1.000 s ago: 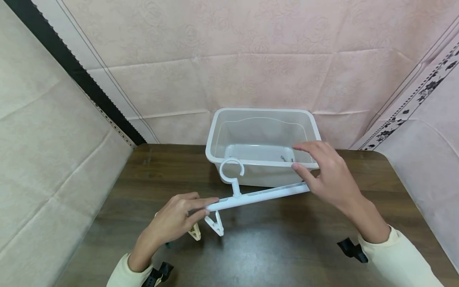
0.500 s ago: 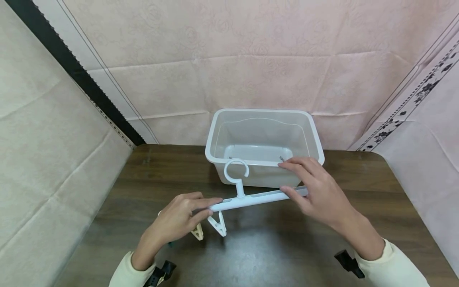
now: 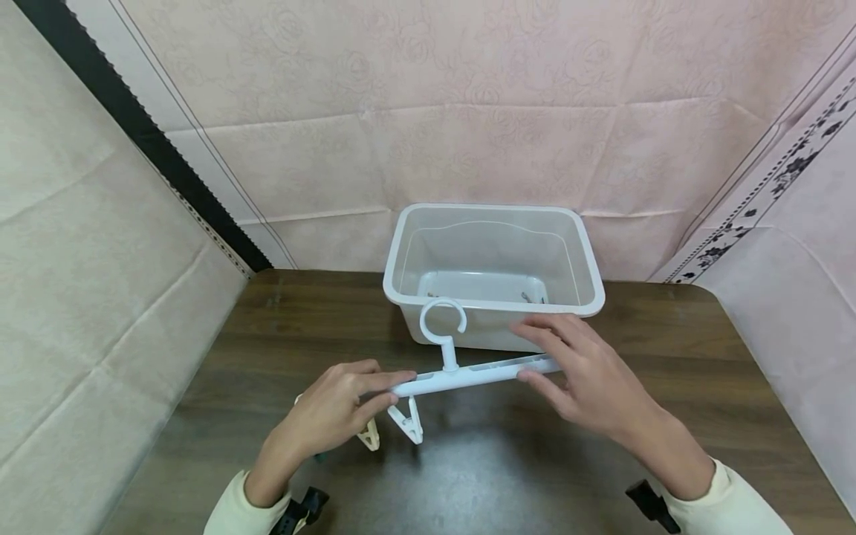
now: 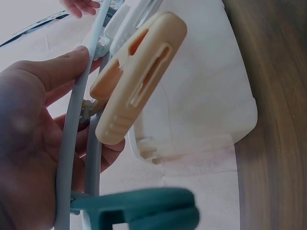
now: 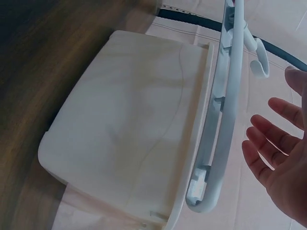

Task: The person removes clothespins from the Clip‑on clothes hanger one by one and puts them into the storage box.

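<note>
A pale blue-white clip hanger [image 3: 488, 374] with a curled hook is held up over the table. My left hand [image 3: 334, 405] grips its left end, thumb and fingers around the slotted bar. Bunched at that end are a white clip [image 3: 409, 423], a beige clip [image 4: 139, 79] and a teal clip [image 4: 144, 207], the teal one mostly hidden in the head view. My right hand [image 3: 591, 375] is near the bar's right end. Its fingers are loosely bent and apart from the bar in the right wrist view.
Behind the hanger, a translucent white plastic bin [image 3: 495, 327] stands at the back of the dark wood table [image 3: 481, 475]. Small dark bits [image 3: 527, 297] show inside it, too small to identify. Patterned cloth [image 3: 468, 111] hangs behind and at both sides.
My right hand has moved down and left, from over the bin's front right rim to in front of the bin. The hanger has shifted slightly, its hook a little to the right.
</note>
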`<state>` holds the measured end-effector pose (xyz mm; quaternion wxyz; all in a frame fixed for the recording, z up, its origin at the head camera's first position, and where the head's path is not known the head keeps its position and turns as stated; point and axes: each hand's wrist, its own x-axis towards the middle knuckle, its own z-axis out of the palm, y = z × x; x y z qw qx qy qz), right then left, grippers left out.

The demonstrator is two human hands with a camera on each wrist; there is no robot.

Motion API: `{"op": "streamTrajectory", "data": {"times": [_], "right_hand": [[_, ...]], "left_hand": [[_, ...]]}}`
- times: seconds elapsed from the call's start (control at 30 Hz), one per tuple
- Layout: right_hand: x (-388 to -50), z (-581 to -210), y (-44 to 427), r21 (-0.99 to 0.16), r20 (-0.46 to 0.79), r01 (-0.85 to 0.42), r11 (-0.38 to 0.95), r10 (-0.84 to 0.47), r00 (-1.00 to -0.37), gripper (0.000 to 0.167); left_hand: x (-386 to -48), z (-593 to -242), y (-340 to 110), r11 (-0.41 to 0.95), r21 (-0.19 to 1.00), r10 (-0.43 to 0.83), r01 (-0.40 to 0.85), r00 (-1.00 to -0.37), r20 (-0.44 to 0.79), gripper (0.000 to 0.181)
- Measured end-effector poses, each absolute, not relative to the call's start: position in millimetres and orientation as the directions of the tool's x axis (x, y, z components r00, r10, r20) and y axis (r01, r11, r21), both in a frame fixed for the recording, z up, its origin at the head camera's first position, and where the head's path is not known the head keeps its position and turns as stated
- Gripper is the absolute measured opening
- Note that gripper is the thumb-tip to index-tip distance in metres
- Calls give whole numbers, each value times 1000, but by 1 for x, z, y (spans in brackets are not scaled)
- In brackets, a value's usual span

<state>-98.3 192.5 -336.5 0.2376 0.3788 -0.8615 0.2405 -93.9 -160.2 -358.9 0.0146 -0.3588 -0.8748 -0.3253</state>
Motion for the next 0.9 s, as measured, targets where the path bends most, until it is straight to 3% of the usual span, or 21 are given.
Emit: {"op": "streamTrajectory", "data": {"times": [0.77, 0.9], "right_hand": [[-107, -353, 196, -208, 566, -815, 541, -613, -551, 38], [-109, -357, 196, -232, 546, -811, 536, -619, -565, 37]], "left_hand": [[-97, -361, -160, 509, 499, 650, 701, -693, 311, 37], [-98, -361, -160, 504, 502, 651, 702, -691, 314, 37]]}}
